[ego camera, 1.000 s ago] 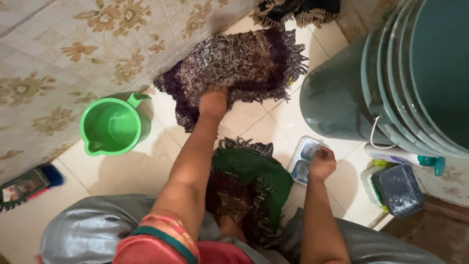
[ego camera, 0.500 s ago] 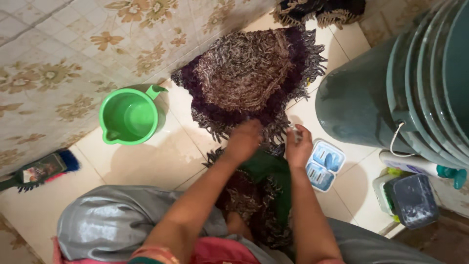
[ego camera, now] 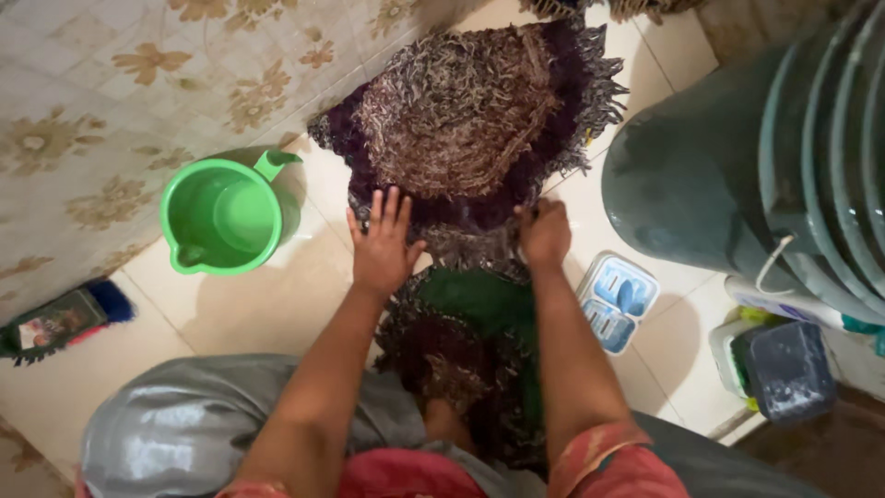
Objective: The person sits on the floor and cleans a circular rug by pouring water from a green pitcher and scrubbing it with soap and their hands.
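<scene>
Large dark drum (ego camera: 737,175) at right; purple shaggy mat (ego camera: 470,120) on tiled floor (ego camera: 277,304), green mat (ego camera: 470,304) just below it. Both hands have come together at the purple mat's near edge since a second ago: left hand (ego camera: 383,244) flat, fingers spread; right hand (ego camera: 546,232) curled gripping the fringe. Green jug (ego camera: 226,214) at left, soap tray (ego camera: 616,300) at right

I'm in a home washing area: floral wall tiles (ego camera: 111,101), tiled floor (ego camera: 277,295), a green jug (ego camera: 226,217) left of stacked tubs (ego camera: 737,175).

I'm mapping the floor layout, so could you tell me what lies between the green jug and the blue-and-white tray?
In the head view, both hands, left and right, on the shaggy purple mat's near edge, lie between green jug and tray.
</scene>
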